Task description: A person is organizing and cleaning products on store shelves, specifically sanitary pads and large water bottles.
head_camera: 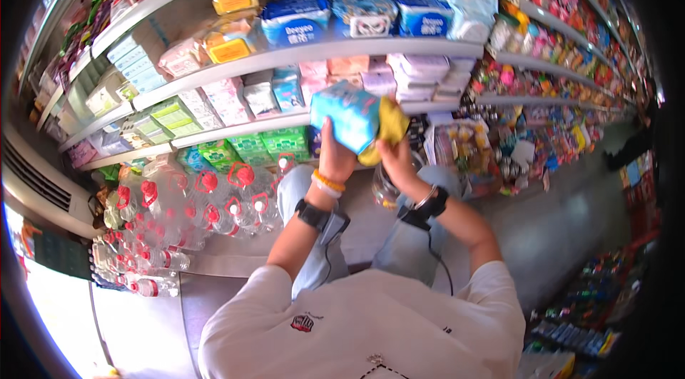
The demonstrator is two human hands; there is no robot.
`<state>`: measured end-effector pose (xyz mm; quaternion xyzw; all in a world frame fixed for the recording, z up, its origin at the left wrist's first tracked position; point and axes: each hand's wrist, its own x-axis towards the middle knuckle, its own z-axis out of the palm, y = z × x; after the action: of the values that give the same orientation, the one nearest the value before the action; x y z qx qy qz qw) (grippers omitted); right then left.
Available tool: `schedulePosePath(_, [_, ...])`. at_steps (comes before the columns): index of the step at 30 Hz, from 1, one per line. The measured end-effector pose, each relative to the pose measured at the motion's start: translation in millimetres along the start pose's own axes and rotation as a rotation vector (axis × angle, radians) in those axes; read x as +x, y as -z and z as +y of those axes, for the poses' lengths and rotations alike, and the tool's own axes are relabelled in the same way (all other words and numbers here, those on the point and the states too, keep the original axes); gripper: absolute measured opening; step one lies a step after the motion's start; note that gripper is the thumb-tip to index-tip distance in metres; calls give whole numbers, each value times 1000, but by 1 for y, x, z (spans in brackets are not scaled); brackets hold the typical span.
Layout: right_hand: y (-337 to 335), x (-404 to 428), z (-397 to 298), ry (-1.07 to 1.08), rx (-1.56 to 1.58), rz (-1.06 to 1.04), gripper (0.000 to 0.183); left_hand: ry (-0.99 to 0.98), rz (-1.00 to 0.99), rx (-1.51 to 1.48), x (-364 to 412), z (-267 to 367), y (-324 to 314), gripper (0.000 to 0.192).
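My left hand [338, 156] grips a light-blue plastic-wrapped package [345, 114] by its lower left side. In my right hand [397, 158] is a yellow cloth [393, 122], pressed against the package's right end. Both hands are raised in front of the shelves, above my knees. Right behind the package, a low shelf carries purple packs [420, 71] and pink packs [313, 75]. Beneath my right hand stands a clear round container [388, 183], partly hidden by my wrist. The package's printing is blurred.
Large clear water bottles [214, 207] with red handles crowd the floor at left. Green packs [246, 149] line the bottom shelf. Higher up sit blue tissue packs [297, 17]. Racks of small colourful goods [546, 47] run along the right. Grey floor [530, 234] extends at right.
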<state>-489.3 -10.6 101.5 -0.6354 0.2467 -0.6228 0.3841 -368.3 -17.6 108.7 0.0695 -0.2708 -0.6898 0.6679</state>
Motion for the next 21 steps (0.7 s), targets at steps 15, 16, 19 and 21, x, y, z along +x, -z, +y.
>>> schedulePosePath(15, [-53,83,0,384,-642,-305,46,-126,184,167,32,46,56,51])
schedulePosePath(16, [-65,87,-5,389,-768,-364,44,-82,-45,-59,40,42,68,51])
schedulePosePath(19, [-60,109,16,352,-817,-398,41,-110,146,467,52,42,72,49])
schedulePosePath(21, [-45,130,38,235,-494,-321,49,22,165,115,61,39,71,45])
